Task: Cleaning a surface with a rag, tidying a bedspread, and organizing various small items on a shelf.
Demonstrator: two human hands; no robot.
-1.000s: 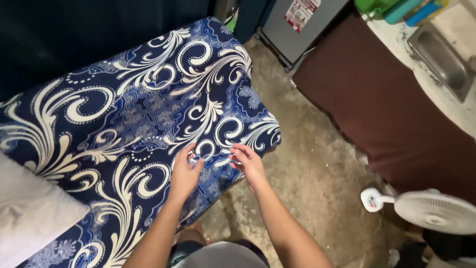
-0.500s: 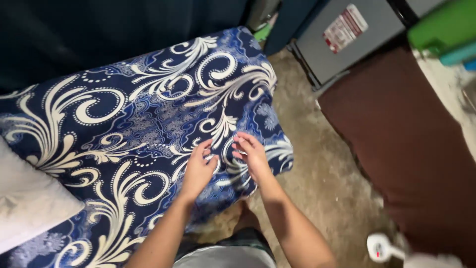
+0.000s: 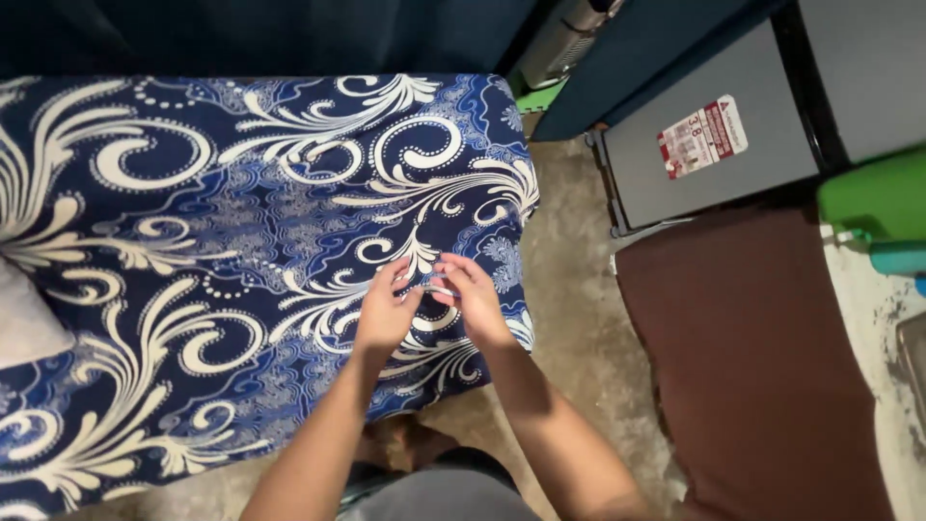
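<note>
Pinching at something small and pale (image 3: 439, 289) between both sets of fingertips, my two hands meet just above the near right corner of the mattress; the thing is too small and blurred for me to tell what it is. I see my left hand (image 3: 386, 311) palm-down with fingers gently curled and its tips drawn toward the thumb, narrow rather than spread. My right hand (image 3: 473, 297) mirrors it, fingers bent inward and close together, tips touching or almost touching those of the left. I cannot tell which hand actually grips the pale piece.

Under both hands lies the patterned sheet (image 3: 222, 251), dark blue with large cream scrolls and dotted curls, stretched flat over the mattress and folded down over its right edge. My forearms run up from the bottom of the view, crossing the sheet's lower edge.

At the far left edge a pale grey pillow (image 3: 24, 323) rests on the sheet. Right of the mattress I see bare, stained concrete floor (image 3: 569, 318). Beyond that strip stands a grey cabinet (image 3: 704, 154) bearing a red-and-white sticker, and below it a dark brown cloth (image 3: 762, 376) hangs down. A green container (image 3: 878, 198) sits at the right edge, above the cloth.
</note>
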